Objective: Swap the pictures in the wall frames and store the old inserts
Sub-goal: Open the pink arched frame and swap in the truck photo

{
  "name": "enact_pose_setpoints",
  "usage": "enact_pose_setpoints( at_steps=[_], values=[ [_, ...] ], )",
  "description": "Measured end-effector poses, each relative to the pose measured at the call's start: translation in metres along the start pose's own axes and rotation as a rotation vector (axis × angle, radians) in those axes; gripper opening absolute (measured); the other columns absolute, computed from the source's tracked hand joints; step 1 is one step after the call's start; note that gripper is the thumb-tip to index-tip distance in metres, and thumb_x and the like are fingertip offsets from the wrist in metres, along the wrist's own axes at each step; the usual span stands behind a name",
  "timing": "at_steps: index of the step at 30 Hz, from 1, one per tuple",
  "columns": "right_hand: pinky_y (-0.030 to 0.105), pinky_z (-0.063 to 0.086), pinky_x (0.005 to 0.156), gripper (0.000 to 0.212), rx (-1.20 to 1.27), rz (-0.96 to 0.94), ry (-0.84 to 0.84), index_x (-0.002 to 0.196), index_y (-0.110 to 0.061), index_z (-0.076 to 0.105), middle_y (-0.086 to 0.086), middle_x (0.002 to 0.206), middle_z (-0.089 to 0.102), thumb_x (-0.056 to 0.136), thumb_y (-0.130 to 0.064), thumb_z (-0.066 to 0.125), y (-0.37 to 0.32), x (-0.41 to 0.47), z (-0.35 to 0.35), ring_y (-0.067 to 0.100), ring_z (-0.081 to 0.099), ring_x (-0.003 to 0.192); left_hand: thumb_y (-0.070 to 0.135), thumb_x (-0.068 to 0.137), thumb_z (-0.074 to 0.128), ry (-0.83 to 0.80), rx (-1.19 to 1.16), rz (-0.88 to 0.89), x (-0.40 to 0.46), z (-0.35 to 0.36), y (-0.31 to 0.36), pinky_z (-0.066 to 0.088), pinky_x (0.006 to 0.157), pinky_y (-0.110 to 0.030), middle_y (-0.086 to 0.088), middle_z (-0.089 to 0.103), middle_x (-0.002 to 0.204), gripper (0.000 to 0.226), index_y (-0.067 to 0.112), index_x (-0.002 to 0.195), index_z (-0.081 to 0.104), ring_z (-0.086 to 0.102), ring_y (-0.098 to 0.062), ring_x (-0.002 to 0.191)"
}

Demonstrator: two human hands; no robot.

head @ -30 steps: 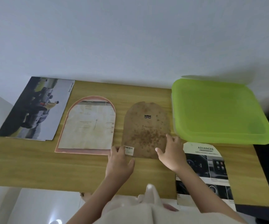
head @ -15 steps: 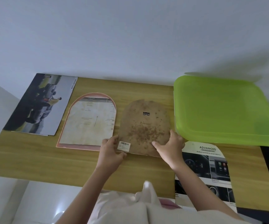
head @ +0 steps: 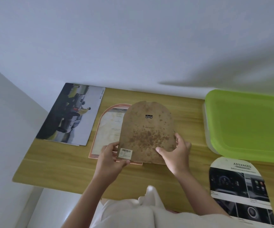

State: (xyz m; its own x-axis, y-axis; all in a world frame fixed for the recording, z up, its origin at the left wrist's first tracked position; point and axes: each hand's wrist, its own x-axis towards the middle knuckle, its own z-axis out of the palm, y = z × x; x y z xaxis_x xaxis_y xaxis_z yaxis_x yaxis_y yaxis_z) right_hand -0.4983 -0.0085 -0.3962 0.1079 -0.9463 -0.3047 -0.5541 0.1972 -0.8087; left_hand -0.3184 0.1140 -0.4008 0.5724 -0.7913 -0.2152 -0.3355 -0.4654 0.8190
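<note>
Both hands, left hand [head: 112,156] and right hand [head: 176,153], grip the backing board [head: 147,130] above the arched frame [head: 107,129]. Frame open; arched car insert [head: 239,190] waits on tabletop [head: 63,163]; storage pending.

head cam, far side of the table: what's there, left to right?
Rectangular car poster → pink-rimmed arched frame → stained brown arched backing board, held by left hand and right hand, overlapping the frame → lime-green plastic box lid.
</note>
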Motion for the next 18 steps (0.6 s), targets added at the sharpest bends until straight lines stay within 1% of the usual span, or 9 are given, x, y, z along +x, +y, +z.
enact_pose_setpoints(
  at_steps=[3,7,9,13,15,18],
  values=[
    [0.019,0.035,0.093,0.091,-0.004,-0.004,-0.023,0.142,-0.016,0.034,0.005,0.126,0.031,0.066,-0.021,0.084,-0.013,-0.008,0.03,0.022,0.038,0.123,0.013,0.061,0.085,0.013,0.005,-0.021,0.005,-0.028,-0.019,0.048,0.075,-0.021,0.001,0.053,0.105,0.074,0.023,0.125,0.049,0.055,-0.009,0.092],
    [0.027,0.038,0.102,0.092,-0.018,-0.006,-0.054,0.143,-0.014,0.033,0.005,0.126,0.03,0.067,-0.023,0.083,-0.026,-0.016,0.066,0.023,0.034,0.126,0.015,0.06,0.086,0.019,0.03,-0.06,0.012,-0.061,-0.042,0.052,0.077,-0.03,-0.001,0.055,0.105,0.075,0.022,0.125,0.049,0.056,-0.009,0.091],
    [0.026,0.036,0.103,0.092,-0.027,0.003,-0.061,0.143,-0.014,0.033,0.003,0.123,0.029,0.066,-0.024,0.084,-0.03,-0.017,0.081,0.023,0.034,0.126,0.016,0.06,0.086,0.012,0.043,-0.072,0.017,-0.073,-0.051,0.053,0.079,-0.032,-0.001,0.055,0.104,0.074,0.021,0.124,0.05,0.055,-0.008,0.091],
    [0.022,0.033,0.099,0.091,-0.046,0.028,-0.042,0.141,-0.012,0.037,-0.001,0.113,0.026,0.064,-0.023,0.084,-0.034,-0.017,0.101,0.022,0.034,0.123,0.019,0.06,0.086,-0.02,0.074,-0.069,0.028,-0.086,-0.061,0.047,0.077,-0.024,0.0,0.055,0.105,0.072,0.02,0.123,0.05,0.054,-0.007,0.09],
    [0.021,0.033,0.098,0.091,-0.061,0.042,-0.026,0.141,-0.012,0.038,0.002,0.115,0.029,0.063,-0.023,0.084,-0.034,-0.015,0.105,0.023,0.035,0.122,0.019,0.06,0.086,-0.041,0.082,-0.067,0.034,-0.087,-0.063,0.046,0.077,-0.022,0.0,0.055,0.105,0.073,0.019,0.124,0.05,0.054,-0.008,0.09],
    [0.022,0.032,0.098,0.092,-0.075,0.062,-0.006,0.141,-0.01,0.037,0.009,0.124,0.031,0.063,-0.022,0.085,-0.031,-0.013,0.107,0.025,0.034,0.123,0.019,0.061,0.085,-0.07,0.099,-0.055,0.041,-0.086,-0.064,0.045,0.079,-0.022,0.0,0.052,0.106,0.072,0.018,0.124,0.05,0.052,-0.007,0.09]
  ],
)
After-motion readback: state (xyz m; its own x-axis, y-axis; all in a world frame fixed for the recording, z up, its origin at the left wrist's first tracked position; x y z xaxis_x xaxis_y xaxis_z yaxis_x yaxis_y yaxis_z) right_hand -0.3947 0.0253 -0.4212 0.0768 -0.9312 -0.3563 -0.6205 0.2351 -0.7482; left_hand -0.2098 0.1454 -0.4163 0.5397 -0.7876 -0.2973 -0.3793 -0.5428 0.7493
